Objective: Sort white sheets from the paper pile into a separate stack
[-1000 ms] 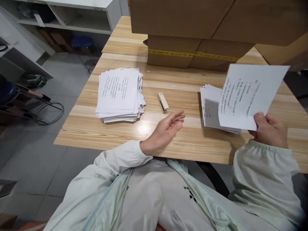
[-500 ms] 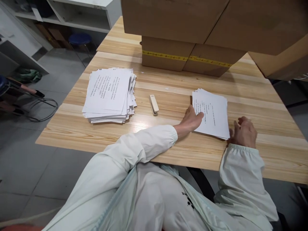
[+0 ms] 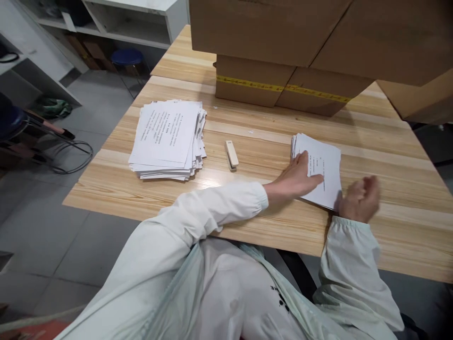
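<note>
A small stack of printed white sheets (image 3: 327, 165) lies on the wooden table (image 3: 269, 137) at my right. My left hand (image 3: 295, 182) rests flat on the stack's near left part, fingers spread over the paper. My right hand (image 3: 359, 200) is at the stack's near right corner, fingers curled and blurred, touching the paper's edge. A larger, untidy stack of printed sheets (image 3: 168, 139) sits on the left side of the table. A cream stapler (image 3: 231, 155) lies between the two stacks.
Big cardboard boxes (image 3: 283, 52) with yellow tape fill the back of the table. White shelving (image 3: 116, 23) and a blue stool (image 3: 126, 57) stand beyond the far left corner. A cable and a chair frame (image 3: 42, 141) lie on the grey floor at left.
A second ago my right hand held one sheet in the air; it now lies on the small stack. My left hand moved right onto that stack, and my right hand dropped to its corner.
</note>
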A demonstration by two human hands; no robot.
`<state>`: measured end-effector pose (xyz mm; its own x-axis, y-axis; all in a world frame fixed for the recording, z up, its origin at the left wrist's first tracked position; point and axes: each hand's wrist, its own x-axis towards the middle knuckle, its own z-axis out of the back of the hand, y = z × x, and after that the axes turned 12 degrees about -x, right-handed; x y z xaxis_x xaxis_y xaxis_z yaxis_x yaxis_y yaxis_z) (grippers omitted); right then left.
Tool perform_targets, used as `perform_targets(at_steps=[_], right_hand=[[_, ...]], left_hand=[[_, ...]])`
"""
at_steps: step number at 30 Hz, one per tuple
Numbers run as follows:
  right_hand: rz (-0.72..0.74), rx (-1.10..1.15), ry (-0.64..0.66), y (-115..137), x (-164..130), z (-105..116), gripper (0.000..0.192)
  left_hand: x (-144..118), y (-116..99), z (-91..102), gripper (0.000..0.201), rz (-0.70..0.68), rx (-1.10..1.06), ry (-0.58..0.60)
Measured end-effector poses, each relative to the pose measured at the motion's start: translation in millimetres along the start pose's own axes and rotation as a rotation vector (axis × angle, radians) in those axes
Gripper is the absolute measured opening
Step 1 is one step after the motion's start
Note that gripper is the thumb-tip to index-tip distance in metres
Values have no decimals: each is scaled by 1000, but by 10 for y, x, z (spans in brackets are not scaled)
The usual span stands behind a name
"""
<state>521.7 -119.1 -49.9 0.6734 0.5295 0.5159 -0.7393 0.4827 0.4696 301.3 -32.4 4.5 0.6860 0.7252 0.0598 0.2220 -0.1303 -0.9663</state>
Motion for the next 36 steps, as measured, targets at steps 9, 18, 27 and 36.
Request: perform_targets(at_steps=[9,18,27,36], right_hand=[[270,476,212,1706,-1098,407,28],[275,944,991,3184,-1275,-358,31],[139,910,1078,3306,-1569,-640,36],[162,900,1059,3339,-1576,-712,28]], left_hand=[[-1702,-1153,1712,26,-314,733,-460],[-1959,-592,2669,58,-151,921,-469],[-1865,-628,2582,30,-184,932,-638],[-1895,-711,2571,49,-124,1017,-520]])
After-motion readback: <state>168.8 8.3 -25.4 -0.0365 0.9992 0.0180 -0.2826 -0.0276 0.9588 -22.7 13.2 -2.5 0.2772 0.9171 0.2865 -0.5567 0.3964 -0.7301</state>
